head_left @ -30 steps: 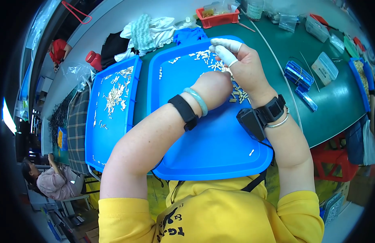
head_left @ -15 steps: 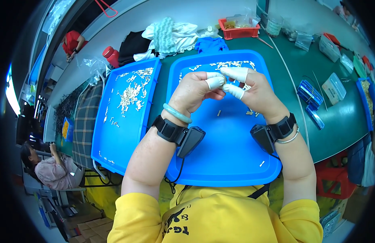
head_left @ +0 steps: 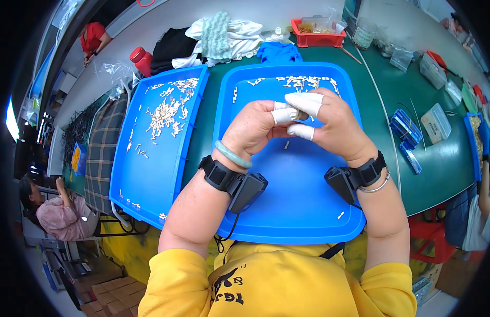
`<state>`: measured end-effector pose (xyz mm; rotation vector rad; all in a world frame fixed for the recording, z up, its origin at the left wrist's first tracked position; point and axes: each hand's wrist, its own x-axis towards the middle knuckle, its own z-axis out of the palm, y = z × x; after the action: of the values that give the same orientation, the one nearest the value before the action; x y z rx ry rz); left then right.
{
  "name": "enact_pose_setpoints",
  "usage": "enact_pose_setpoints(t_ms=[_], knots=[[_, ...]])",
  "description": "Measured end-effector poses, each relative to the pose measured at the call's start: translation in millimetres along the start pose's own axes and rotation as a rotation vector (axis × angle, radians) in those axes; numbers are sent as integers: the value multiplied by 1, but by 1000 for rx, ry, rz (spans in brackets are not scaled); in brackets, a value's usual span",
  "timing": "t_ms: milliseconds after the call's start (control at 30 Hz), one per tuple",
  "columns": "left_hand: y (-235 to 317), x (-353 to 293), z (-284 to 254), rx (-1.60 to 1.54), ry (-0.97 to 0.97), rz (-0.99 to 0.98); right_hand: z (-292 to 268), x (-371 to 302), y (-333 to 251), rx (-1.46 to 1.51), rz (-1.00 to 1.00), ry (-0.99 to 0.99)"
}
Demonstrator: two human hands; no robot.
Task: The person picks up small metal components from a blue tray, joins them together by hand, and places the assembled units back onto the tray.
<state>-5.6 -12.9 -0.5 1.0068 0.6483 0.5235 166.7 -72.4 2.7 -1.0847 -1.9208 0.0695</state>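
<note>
Above the middle of a blue tray (head_left: 287,206), my left hand (head_left: 255,124) and my right hand (head_left: 335,121) meet, with white covers on thumbs and some fingers. Both hands are closed in a pinch around the same spot. Whatever lies between the fingertips is small and mostly hidden, so I cannot tell its kind. Small pale pieces (head_left: 303,81) line the far side of this tray, and one small pale piece (head_left: 287,144) lies just below the hands. Another loose piece (head_left: 340,215) rests near the tray's front right corner.
A second blue tray (head_left: 149,179) at left carries a pile of pale pieces (head_left: 163,116). Cloths (head_left: 229,39), a red bottle (head_left: 141,61) and a red basket (head_left: 319,39) stand behind. Blue tools (head_left: 405,128) and a clear box (head_left: 436,124) lie right. Other people sit nearby.
My right hand's fingers have shifted over the pinch, and its thumb sits slightly lower. The hands stay together over the tray. The whole view has moved a little.
</note>
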Motion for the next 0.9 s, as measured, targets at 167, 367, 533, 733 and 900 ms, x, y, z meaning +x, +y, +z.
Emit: enact_pose_setpoints(t_ms=[167,367,533,733,900], knots=[[1,-2,-3,-22,-92,-20,1,-1,2,-57,-58,-24],[-2,-7,-3,-32,-176,-89,-2,-2,3,-73,-159,-71],[3,-15,3,476,-57,332,-5,3,-6,55,-47,-33],[6,-17,2,903,50,1010,-3,2,1,25,-82,55],[8,-20,4,904,98,1038,-4,4,-2,18,-48,31]])
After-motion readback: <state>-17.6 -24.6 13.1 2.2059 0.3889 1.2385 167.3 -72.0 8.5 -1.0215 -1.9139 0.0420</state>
